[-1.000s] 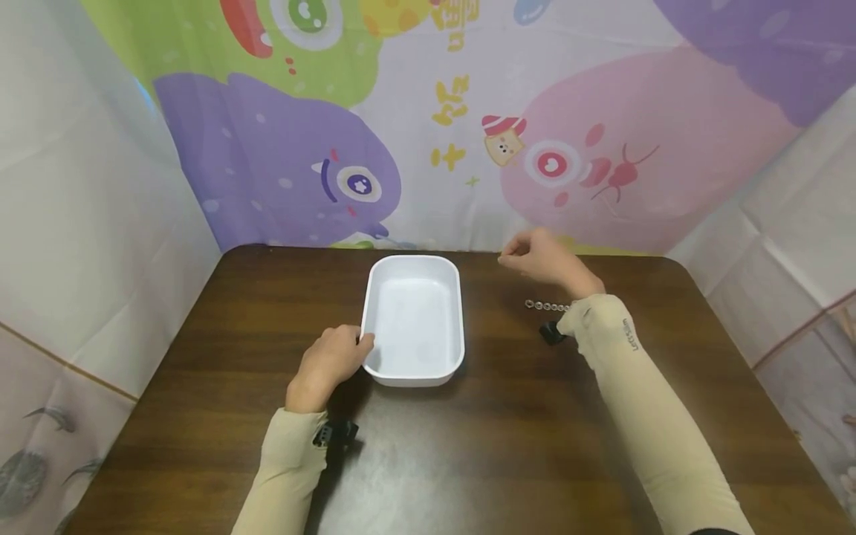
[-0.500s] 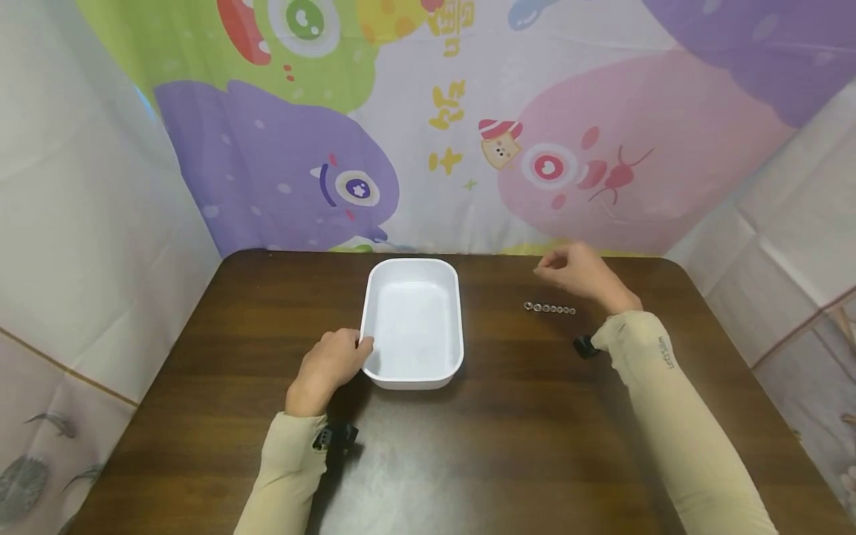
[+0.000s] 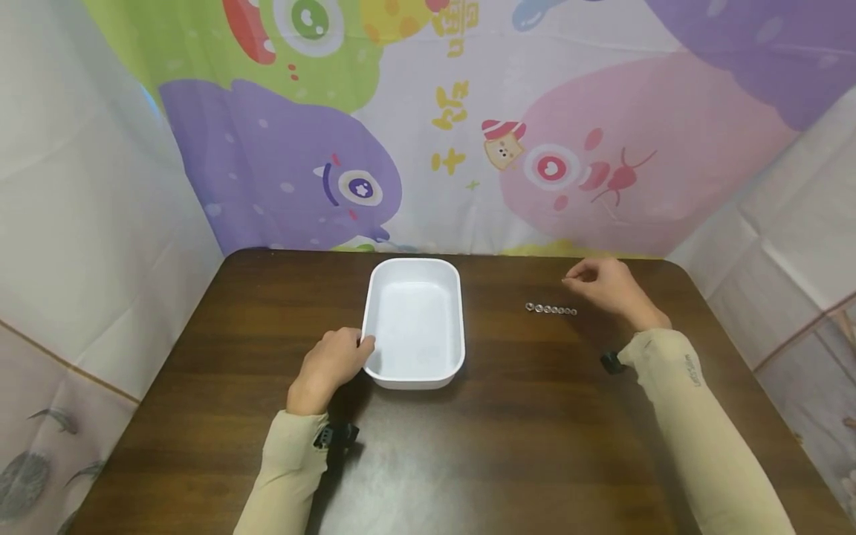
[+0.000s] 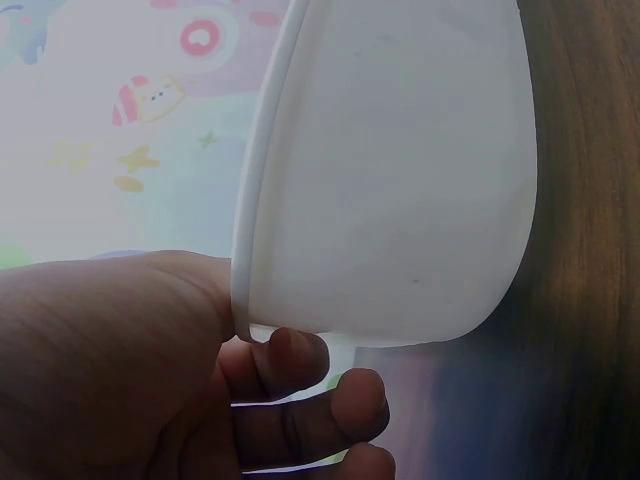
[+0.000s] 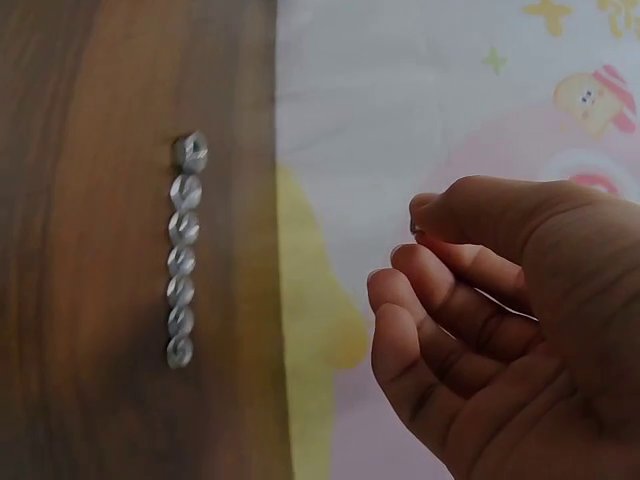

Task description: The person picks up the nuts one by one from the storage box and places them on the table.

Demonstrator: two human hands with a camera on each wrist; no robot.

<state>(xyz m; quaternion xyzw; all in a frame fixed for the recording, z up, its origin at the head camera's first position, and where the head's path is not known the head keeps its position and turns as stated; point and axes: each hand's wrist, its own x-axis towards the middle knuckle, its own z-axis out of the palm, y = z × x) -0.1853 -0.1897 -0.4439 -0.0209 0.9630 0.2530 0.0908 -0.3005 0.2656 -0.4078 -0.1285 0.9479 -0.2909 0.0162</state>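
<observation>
My left hand (image 3: 331,369) grips the near left rim of a white rectangular tray (image 3: 414,327), thumb over the edge and fingers outside. Its outer wall (image 4: 400,180) fills much of the left wrist view. Right of it, several silvery metal nuts (image 3: 551,309) lie in a straight row, the larger ones at the left end. My right hand (image 3: 611,290) hovers above and beyond the row's right end. Its thumb and index finger pinch a tiny grey metal nut (image 5: 414,229), mostly hidden by the fingertips; the other fingers are loosely curled.
The dark wooden table (image 3: 468,446) ends at the back against a printed cartoon curtain (image 3: 455,148). White cloth (image 3: 73,186) hangs at both sides. Each wrist wears a small black camera, one (image 3: 337,437) close over the table at left.
My right hand has moved right and slightly toward me, from over the left end of the nut row to past its right end, uncovering the row. The left hand and tray stay put.
</observation>
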